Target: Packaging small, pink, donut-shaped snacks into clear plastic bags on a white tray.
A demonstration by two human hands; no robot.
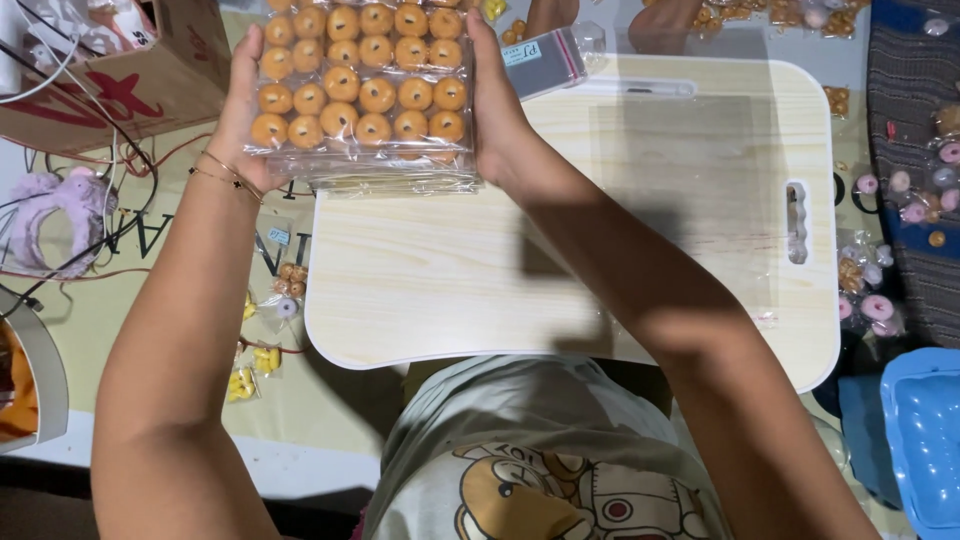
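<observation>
- Both my arms reach straight out ahead of me, forearms bare, elbows low near my chest, hands raised above the far edge of the lap desk (420,300).
- My left hand (245,110) is clamped on the left side of a clear plastic pack (360,90), palm turned inward, fingers wrapped round behind where I cannot see them; two thin gold bracelets (225,175) sit at the wrist.
- My right hand (500,110) grips the pack's right side the same way, thumb along the edge, palm facing the left one.
- The pack sits between my palms, held up over the desk's back left corner and tilted toward me. It is glossy, crinkled film, with neat rows of small round orange pieces inside, each with a darker dimple in the middle.
- The lap desk is pale wood-grain laminate, smooth, with rounded corners and a slot handle on its right side; a loose sheet of clear film (690,180) lies flat on it.
- Small clear bags (262,360) of yellow and orange bits lie on the yellow-green surface to the left, near tangled wires (100,160) and a fluffy purple band (55,205).
- A blue moulded plastic tray (925,430) sits at the right.
</observation>
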